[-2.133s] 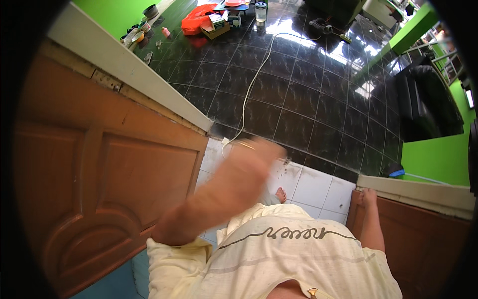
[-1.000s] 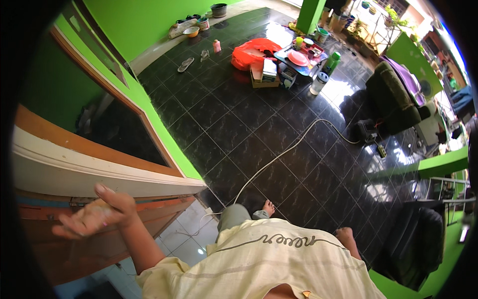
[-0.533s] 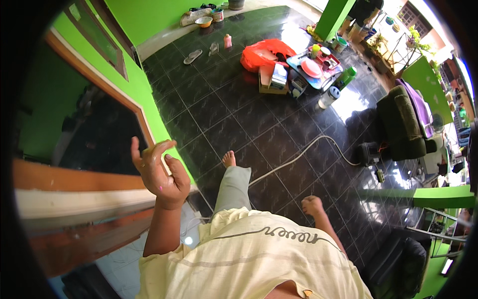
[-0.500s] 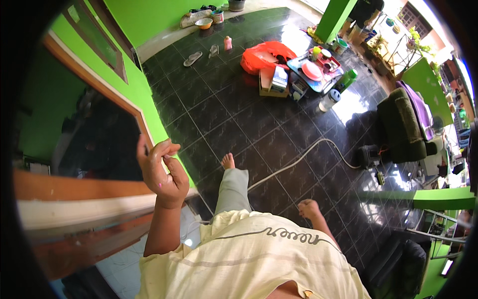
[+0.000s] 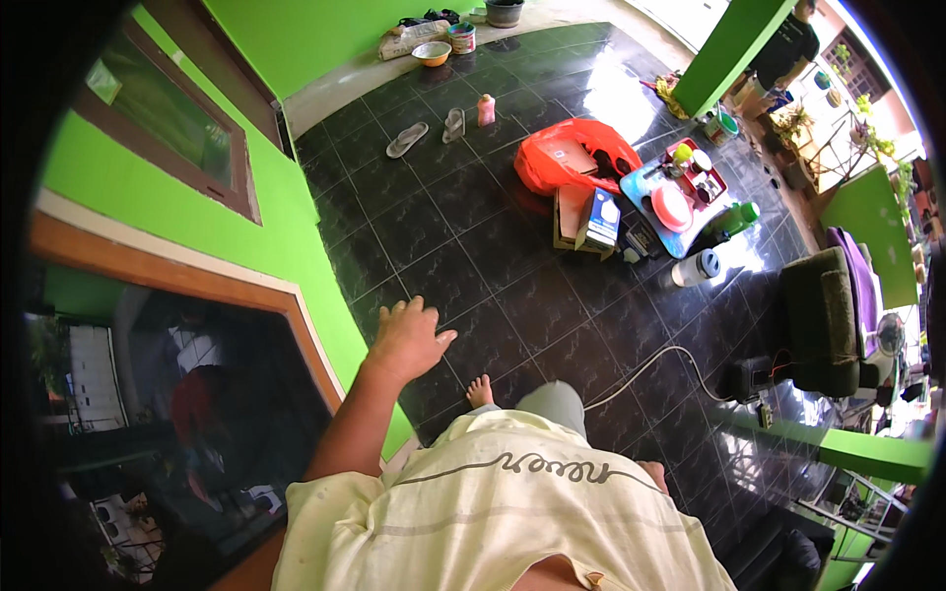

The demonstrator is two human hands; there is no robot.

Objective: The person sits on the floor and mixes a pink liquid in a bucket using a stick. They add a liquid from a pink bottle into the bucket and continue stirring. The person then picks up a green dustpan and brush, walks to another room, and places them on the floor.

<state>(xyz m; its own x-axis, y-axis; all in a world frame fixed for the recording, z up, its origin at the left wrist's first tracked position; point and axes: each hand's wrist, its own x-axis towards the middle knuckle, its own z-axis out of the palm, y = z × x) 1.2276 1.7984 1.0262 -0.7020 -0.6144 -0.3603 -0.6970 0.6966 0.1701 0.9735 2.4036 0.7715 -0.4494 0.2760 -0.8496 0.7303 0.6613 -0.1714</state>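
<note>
My left hand (image 5: 409, 340) is held out in front of me over the dark tiled floor, back of the hand up. Its fingers are apart and nothing is in them. The green wall (image 5: 340, 320) beside the window frame is nearest to it. Of my right hand (image 5: 652, 475) only a small part shows past the right edge of my cream shirt (image 5: 512, 502); its fingers are hidden. One bare foot (image 5: 480, 391) is planted on the floor below my left hand.
Ahead to the right are a red plastic bag (image 5: 537, 163), a small box (image 5: 597, 222), a tray (image 5: 641, 182) and a white bottle (image 5: 696, 268). A cable (image 5: 641, 372) crosses the floor. Grey slippers (image 5: 407, 140) lie farther off. A person (image 5: 788, 49) stands beyond the green pillar (image 5: 734, 54).
My left hand has swung from beside the window frame to over the floor, its curled fingers now spread. My right hand has drawn back behind my shirt. I have stepped forward.
</note>
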